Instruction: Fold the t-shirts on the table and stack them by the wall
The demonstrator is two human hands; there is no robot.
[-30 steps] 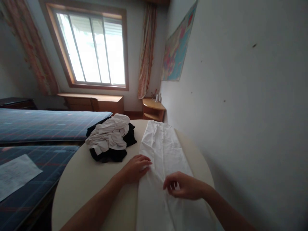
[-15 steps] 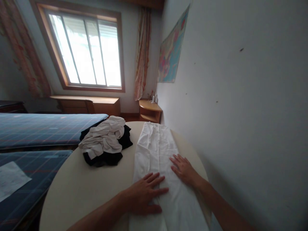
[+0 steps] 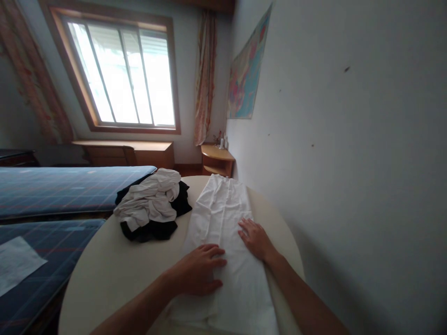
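In a daylit room, we look down on two bare hands at a long white garment (image 3: 226,209), laid lengthwise along a round cream table (image 3: 118,288). The cloth lies beneath the fingers of both hands, with a strip of it showing between them. Its far end sits near the table's far rim, and its near part reaches the bottom of our view.

The left hand (image 3: 199,270) is palm down over the garment's left side, fingers slightly spread and gently bent, thumb held apart, the tips pointing inward across the fabric. The right hand (image 3: 256,239), set a little farther forward, lies along the right side, fingers loosely extended with their tips on the cloth; its thumb is hidden from us. We see no fabric pinched in either hand, though we cannot tell how firmly they press.

Ahead of the fingers, light creases run over the white cloth. To its left, apart from it, we find a rumpled pale grey garment (image 3: 153,202) heaped on black clothing (image 3: 150,231). Beyond the table's left edge, a sheet of paper (image 3: 19,263) rests on a blue plaid mattress (image 3: 66,242). On the right wall hangs a colourful map (image 3: 247,74).
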